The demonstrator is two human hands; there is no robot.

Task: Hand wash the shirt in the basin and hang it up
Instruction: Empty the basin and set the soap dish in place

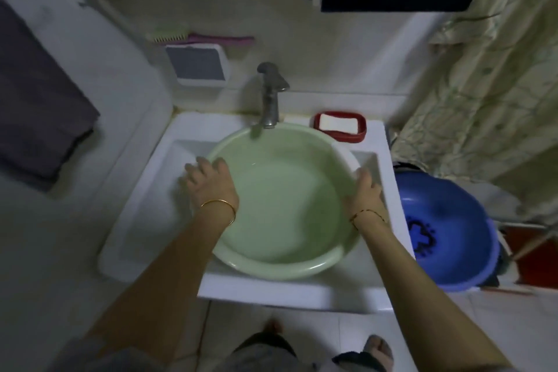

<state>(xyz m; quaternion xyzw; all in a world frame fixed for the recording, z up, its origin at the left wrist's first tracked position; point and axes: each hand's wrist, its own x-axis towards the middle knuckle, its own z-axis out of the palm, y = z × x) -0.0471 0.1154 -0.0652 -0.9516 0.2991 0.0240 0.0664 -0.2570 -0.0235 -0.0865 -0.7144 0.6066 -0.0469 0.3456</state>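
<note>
Both our hands, left hand (208, 181) at nine o'clock and right hand (363, 193) at three, curl fingers round the green basin (280, 269) rim to keep it steady under the tap (270, 93).

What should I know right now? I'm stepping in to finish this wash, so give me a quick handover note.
Left hand: on the left rim of the green basin, fingers over the edge.
Right hand: gripping the right rim.
The basin sits in the white sink under the tap and holds some water; no water is running.
Soap lies in the red dish behind it.
No shirt is in view.
Left: fetch the shirt, wash, hang.
</note>
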